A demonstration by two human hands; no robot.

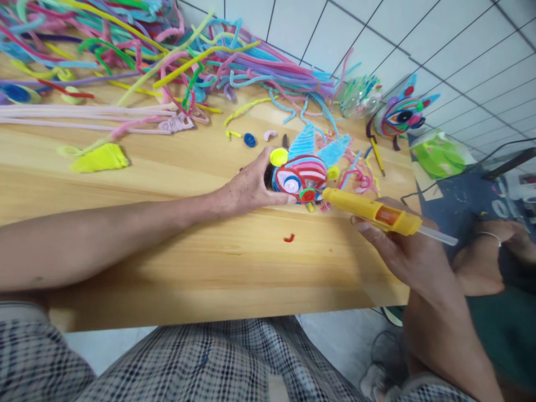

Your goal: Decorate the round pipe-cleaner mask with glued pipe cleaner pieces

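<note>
My left hand (255,187) is closed around the left side of a pipe-cleaner animal head (304,176), its thumb along the lower edge. The head has striped red, pink and blue coils, a white and blue eye, a red nose and two light-blue ears. In my right hand (397,245) is a yellow glue gun (372,211) with a clear glue stick out of its back. Its nozzle points left, at or very close to the right side of the head; contact is unclear. A small red pipe-cleaner piece (288,238) lies just below.
Many coloured pipe cleaners (268,61) cover the back of the wooden table (201,268). A finished-looking animal head (400,117) stands at the back right, near a yellow pen-like tool (377,156) and a green bag (439,153). Another person's arm (481,259) is at right.
</note>
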